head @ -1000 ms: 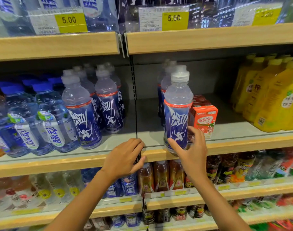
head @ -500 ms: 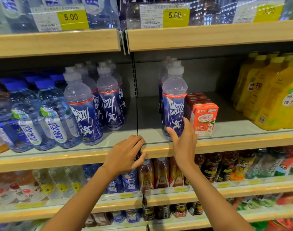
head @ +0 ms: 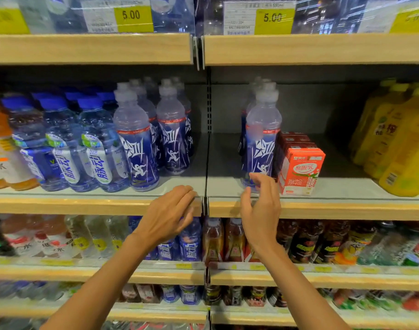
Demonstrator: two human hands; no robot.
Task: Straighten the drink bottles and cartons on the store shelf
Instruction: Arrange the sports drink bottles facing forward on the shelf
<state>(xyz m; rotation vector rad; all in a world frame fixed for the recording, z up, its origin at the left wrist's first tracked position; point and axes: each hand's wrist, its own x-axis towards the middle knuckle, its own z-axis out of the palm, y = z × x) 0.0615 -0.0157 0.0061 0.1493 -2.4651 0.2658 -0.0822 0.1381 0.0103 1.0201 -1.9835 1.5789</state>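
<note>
We see bright, even light; glare streaks the price strip (head: 258, 17) at twelve o'clock; bottles (head: 189, 294) at six o'clock blur.

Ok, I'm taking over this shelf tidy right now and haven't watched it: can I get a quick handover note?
Left hand: open, resting on the shelf edge, holding nothing.
Right hand: open, at the base of the front blue-label bottle; no grip.
Things: that bottle stands upright heading its row, beside the red carton.
Done: both look faced forward.
To do: the left-bay bottles front unevenly, one row ahead of the other; probably level them, then check the yellow bottles.
</note>
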